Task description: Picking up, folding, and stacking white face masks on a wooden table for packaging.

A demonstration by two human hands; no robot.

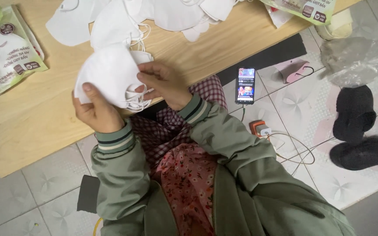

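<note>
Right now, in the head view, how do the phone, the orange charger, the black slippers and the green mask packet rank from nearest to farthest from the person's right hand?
1. Phone: on the floor tiles just past the right hand.
2. Orange charger: on the tiles below the phone.
3. Green mask packet: on the wooden board, beyond the left hand.
4. Black slippers: on the tiles at the far edge.

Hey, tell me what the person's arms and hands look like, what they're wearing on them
Both arms are in loose olive-green jacket sleeves. Each sleeve ends in a ribbed knit cuff, green with dark and pale stripes. The left hand and right hand are bare: no gloves, and no rings or watch visible.
</note>
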